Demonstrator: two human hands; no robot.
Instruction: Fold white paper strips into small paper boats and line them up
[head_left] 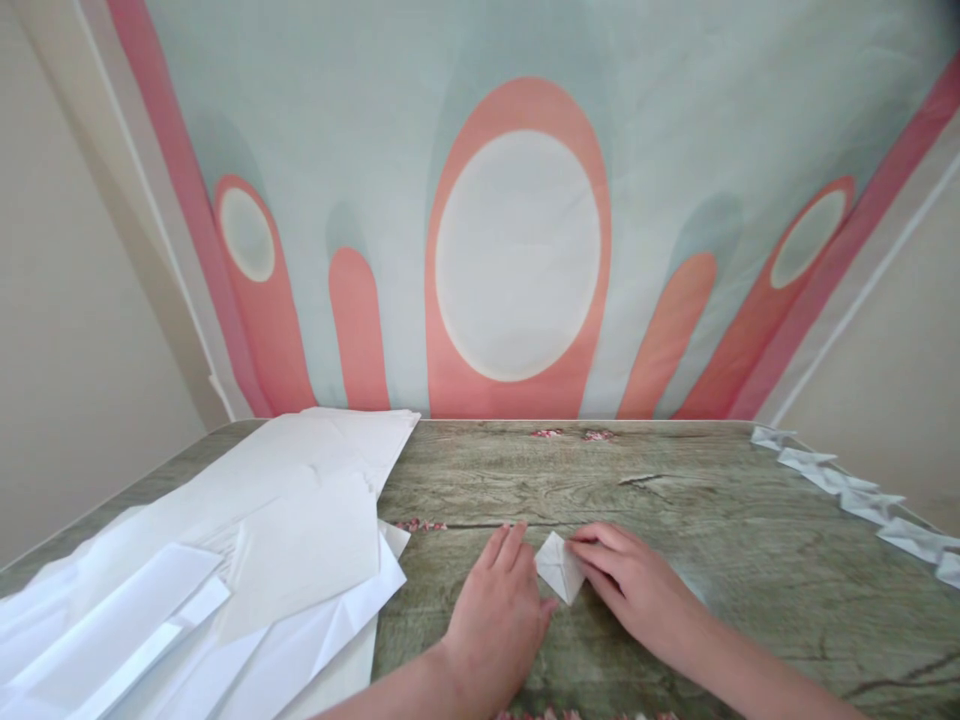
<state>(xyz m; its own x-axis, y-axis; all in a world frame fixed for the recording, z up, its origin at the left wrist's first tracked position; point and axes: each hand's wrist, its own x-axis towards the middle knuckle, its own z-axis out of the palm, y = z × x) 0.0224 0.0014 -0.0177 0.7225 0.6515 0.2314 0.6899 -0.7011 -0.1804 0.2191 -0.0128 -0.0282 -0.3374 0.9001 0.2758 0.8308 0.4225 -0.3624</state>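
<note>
A small piece of folded white paper [561, 568], diamond-shaped with crease lines on its face, lies on the wood-grain table [465, 470]. My right hand [630, 580] has its upper right edge between thumb and fingers. On the other side, my left hand [499, 610] rests flat with its fingers stretched forward on the table. The left thumb points at the paper's lower left edge; whether it touches is hard to tell.
A spread pile of white paper sheets [307, 560], some folded, covers the table's left side. Several small folded white paper pieces [870, 502] line the right edge. Behind the table hangs a pale green and coral backdrop [390, 150].
</note>
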